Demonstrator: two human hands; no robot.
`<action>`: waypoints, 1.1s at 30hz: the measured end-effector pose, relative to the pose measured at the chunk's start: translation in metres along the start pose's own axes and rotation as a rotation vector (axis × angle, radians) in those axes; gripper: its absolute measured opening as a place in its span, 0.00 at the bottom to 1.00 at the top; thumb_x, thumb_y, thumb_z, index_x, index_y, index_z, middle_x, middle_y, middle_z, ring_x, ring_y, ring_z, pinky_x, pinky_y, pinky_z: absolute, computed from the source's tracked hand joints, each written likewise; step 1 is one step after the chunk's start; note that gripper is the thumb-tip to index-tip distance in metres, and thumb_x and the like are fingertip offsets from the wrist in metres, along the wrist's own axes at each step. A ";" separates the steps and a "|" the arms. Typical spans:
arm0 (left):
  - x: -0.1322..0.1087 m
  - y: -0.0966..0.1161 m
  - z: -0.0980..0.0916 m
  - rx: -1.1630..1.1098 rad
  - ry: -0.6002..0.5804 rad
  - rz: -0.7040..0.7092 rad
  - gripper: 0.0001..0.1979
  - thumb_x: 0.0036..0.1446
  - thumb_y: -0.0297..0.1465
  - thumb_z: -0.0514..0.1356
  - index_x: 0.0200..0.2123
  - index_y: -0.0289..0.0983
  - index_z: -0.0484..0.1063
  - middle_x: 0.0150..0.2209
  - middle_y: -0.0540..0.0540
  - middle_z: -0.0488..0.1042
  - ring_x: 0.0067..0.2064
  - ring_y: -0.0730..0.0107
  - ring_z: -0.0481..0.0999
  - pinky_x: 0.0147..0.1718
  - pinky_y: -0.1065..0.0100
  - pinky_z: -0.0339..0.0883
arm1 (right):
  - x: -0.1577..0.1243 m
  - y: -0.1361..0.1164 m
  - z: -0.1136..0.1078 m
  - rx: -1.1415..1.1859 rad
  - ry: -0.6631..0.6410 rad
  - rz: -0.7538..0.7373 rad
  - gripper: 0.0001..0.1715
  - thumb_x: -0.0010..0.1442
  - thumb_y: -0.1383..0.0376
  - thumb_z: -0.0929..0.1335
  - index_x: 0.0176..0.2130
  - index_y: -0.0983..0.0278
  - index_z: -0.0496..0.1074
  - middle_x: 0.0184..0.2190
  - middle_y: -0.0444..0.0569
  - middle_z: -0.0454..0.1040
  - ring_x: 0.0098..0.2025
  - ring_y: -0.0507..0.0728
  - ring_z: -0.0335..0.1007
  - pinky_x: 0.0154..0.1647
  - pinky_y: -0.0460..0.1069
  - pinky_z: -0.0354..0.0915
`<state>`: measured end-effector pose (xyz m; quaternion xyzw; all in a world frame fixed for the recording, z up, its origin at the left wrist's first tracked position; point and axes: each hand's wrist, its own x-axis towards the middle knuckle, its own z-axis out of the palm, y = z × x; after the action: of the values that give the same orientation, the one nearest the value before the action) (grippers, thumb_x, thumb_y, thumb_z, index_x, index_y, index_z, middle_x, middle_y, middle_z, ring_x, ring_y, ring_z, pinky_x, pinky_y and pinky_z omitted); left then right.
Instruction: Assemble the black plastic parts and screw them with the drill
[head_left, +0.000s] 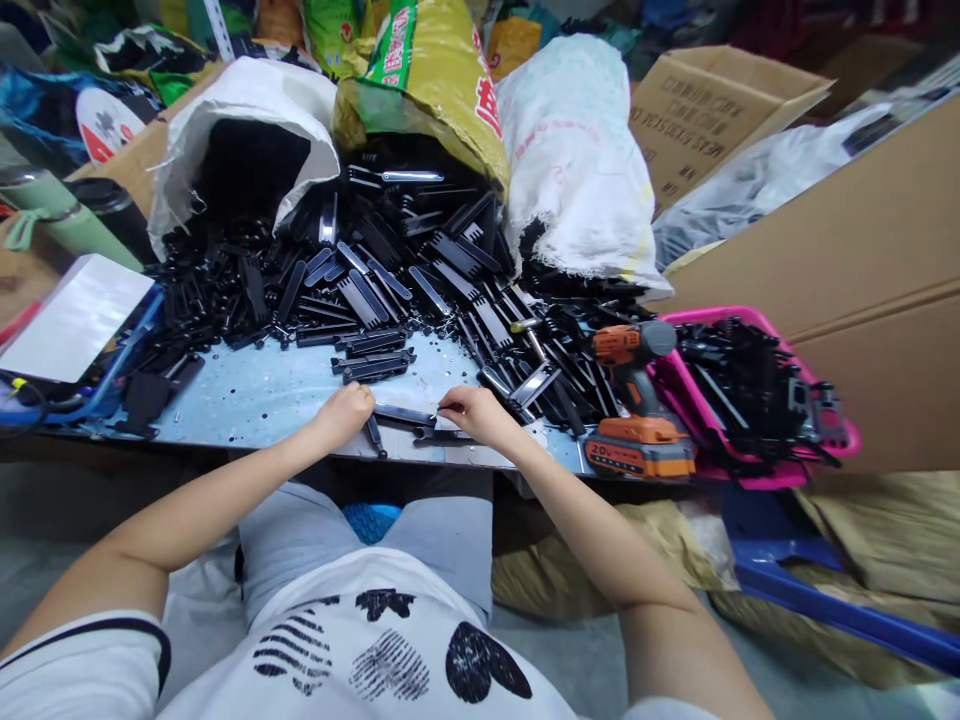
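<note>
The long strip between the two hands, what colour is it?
Black; the long strip shows best in the head view.

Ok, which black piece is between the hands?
The long black strip spanning the gap; on its body side, an angled piece sits by the left hand, another piece by the right hand.

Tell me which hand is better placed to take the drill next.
Right hand, likely: it is nearer the drill, which stands on that side; the left hand is farther off, holding the strip.
</note>
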<state>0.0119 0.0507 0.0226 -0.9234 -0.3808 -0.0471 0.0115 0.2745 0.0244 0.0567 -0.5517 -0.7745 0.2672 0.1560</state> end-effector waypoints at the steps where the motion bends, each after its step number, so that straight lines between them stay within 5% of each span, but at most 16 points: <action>1: -0.002 0.000 0.006 -0.004 0.020 0.017 0.12 0.60 0.20 0.48 0.38 0.29 0.72 0.33 0.38 0.72 0.37 0.60 0.70 0.38 0.61 0.65 | 0.001 -0.003 0.001 -0.048 -0.023 -0.029 0.04 0.55 0.70 0.68 0.32 0.65 0.74 0.31 0.49 0.75 0.33 0.54 0.70 0.36 0.46 0.62; 6: -0.014 -0.002 0.026 -0.024 0.226 0.053 0.13 0.63 0.28 0.51 0.47 0.30 0.69 0.37 0.38 0.75 0.40 0.59 0.73 0.37 0.60 0.63 | 0.005 -0.011 0.011 -0.282 -0.095 -0.130 0.09 0.56 0.75 0.65 0.30 0.67 0.74 0.31 0.52 0.75 0.35 0.55 0.70 0.36 0.46 0.61; 10: -0.018 0.006 0.029 -0.052 0.348 0.197 0.16 0.62 0.31 0.52 0.52 0.32 0.67 0.50 0.36 0.71 0.53 0.55 0.68 0.49 0.54 0.58 | -0.003 0.009 0.026 -0.164 0.028 -0.214 0.10 0.61 0.71 0.63 0.36 0.66 0.75 0.33 0.53 0.75 0.38 0.55 0.71 0.40 0.48 0.64; 14: -0.001 0.023 0.027 -0.121 0.235 0.368 0.22 0.61 0.36 0.53 0.56 0.31 0.62 0.56 0.35 0.66 0.59 0.53 0.62 0.57 0.51 0.49 | -0.021 0.041 0.045 0.052 0.179 -0.341 0.15 0.63 0.63 0.64 0.49 0.62 0.72 0.45 0.53 0.72 0.47 0.56 0.69 0.49 0.51 0.65; 19: 0.028 0.056 0.024 -0.233 -0.012 0.116 0.30 0.54 0.47 0.59 0.51 0.30 0.65 0.43 0.34 0.72 0.48 0.51 0.69 0.48 0.53 0.59 | -0.038 0.061 0.069 0.071 0.225 -0.302 0.30 0.58 0.56 0.69 0.59 0.57 0.64 0.46 0.53 0.71 0.47 0.57 0.68 0.47 0.53 0.67; 24: 0.031 0.074 0.026 -0.278 -0.029 -0.058 0.22 0.56 0.41 0.58 0.48 0.31 0.65 0.41 0.37 0.72 0.47 0.53 0.68 0.43 0.57 0.61 | -0.035 0.066 0.074 -0.114 0.243 -0.289 0.27 0.60 0.56 0.67 0.57 0.58 0.66 0.40 0.52 0.73 0.42 0.57 0.69 0.42 0.52 0.67; 29: 0.015 0.073 0.018 -0.229 -0.033 -0.027 0.24 0.58 0.42 0.55 0.52 0.31 0.63 0.48 0.36 0.70 0.51 0.54 0.66 0.49 0.57 0.59 | -0.026 0.071 0.048 -0.296 0.106 -0.519 0.26 0.62 0.53 0.64 0.56 0.61 0.66 0.43 0.53 0.72 0.41 0.56 0.69 0.39 0.49 0.65; 33: 0.004 0.067 0.019 -0.035 -0.009 0.083 0.28 0.61 0.42 0.52 0.58 0.28 0.58 0.58 0.30 0.62 0.54 0.51 0.65 0.50 0.56 0.58 | -0.027 0.073 0.042 -0.586 0.293 -0.411 0.29 0.59 0.45 0.63 0.37 0.69 0.73 0.31 0.55 0.73 0.34 0.58 0.68 0.33 0.49 0.60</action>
<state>0.0631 0.0069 0.0048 -0.9387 -0.3412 -0.0490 -0.0044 0.3177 0.0072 -0.0191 -0.4384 -0.8820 -0.0840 0.1509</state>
